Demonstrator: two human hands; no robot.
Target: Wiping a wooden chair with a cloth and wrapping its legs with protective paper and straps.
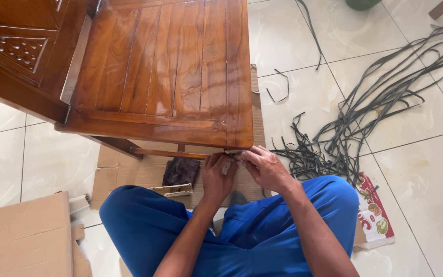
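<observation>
Blue trousers fill the bottom of the view, the person sitting cross-legged on the tiled floor with both forearms reaching forward. At far left lie torn cardboard pieces, cut off by the frame edge. Ahead of the knees a flat cardboard sheet covers the floor, and on it rest a dark brown rag and a small tan packet. Over these stands a varnished wooden chair, its slatted seat hiding most of the legs and rails beneath. The left hand and the right hand meet just under the seat's front right corner, fingers curled together and pinched on something small there, possibly a strip end; the knuckles cover it, so it is hard to make out. To the right sprawls a tangle of dark grey strips, with loose offcuts near the chair. A printed red-and-white mat pokes out beside the right knee, partly hidden by it.
</observation>
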